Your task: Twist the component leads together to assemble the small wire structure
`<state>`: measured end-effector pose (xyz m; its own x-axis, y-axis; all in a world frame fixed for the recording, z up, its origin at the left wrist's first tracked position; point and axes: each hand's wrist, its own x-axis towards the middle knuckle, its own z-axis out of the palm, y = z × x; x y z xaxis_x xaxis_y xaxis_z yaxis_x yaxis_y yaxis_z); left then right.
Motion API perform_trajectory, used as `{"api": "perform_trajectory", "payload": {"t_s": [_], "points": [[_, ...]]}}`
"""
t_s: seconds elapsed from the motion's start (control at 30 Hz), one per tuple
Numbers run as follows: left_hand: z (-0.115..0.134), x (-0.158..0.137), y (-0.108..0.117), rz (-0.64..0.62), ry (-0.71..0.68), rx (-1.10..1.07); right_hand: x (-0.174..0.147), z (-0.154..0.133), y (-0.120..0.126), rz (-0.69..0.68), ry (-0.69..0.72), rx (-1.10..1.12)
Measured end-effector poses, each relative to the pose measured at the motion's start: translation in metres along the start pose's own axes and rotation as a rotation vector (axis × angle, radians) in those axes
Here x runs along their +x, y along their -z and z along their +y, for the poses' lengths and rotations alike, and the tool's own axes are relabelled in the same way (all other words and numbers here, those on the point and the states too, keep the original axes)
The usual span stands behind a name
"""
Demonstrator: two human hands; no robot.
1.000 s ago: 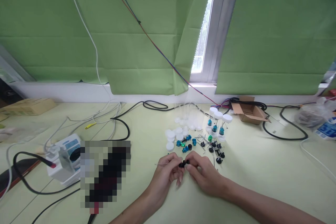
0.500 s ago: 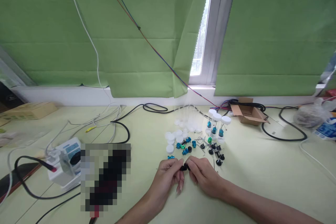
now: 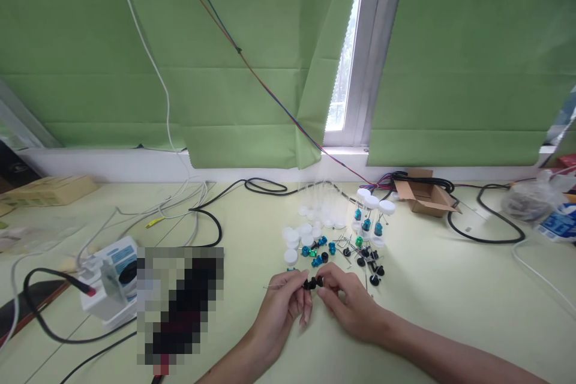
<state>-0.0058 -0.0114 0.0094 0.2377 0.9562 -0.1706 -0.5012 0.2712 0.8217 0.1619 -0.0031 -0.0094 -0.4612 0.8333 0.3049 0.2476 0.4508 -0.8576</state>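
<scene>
My left hand (image 3: 282,306) is closed, pinching a small black spool-shaped part (image 3: 313,283) between thumb and fingers. A thin metal rod (image 3: 271,286) sticks out leftward from the same grip. My right hand (image 3: 353,303) has its thumb and index finger at the right end of the black part, closed on it. Just beyond the hands lie blue metal fittings (image 3: 317,260), white round caps (image 3: 290,257) and a green fitting (image 3: 313,253). To their right are black parts with flat heads (image 3: 375,280) and several thin metal rods (image 3: 348,259).
Clear tubes with white lids (image 3: 386,208) stand upright behind the parts, some holding blue fittings. An open cardboard box (image 3: 429,199) sits at the back right. Black cable (image 3: 265,191) runs along the back. A white power adapter (image 3: 105,288) and a blurred-out dark object (image 3: 184,312) lie left.
The right fingers have shifted slightly and loosened around the right end, so more of the black part shows. Both hands have moved a little left with it.
</scene>
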Motion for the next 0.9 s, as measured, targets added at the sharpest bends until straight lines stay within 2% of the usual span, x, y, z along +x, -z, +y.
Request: {"api": "perform_trajectory", "payload": {"t_s": [0.27,0.7,0.9], "points": [[-0.0016,-0.0003,0.0017,-0.058,0.038,0.066,0.0026,-0.0025,0.0015,-0.005,0.037,-0.051],[-0.0005,-0.0009,-0.0011,-0.047,0.057,0.077,0.0046,0.0008,0.0003,0.005,0.063,-0.078],[0.0042,-0.0002,-0.0038,0.017,0.020,0.007,0.0024,-0.0025,0.0014,0.005,0.032,-0.086]]}}
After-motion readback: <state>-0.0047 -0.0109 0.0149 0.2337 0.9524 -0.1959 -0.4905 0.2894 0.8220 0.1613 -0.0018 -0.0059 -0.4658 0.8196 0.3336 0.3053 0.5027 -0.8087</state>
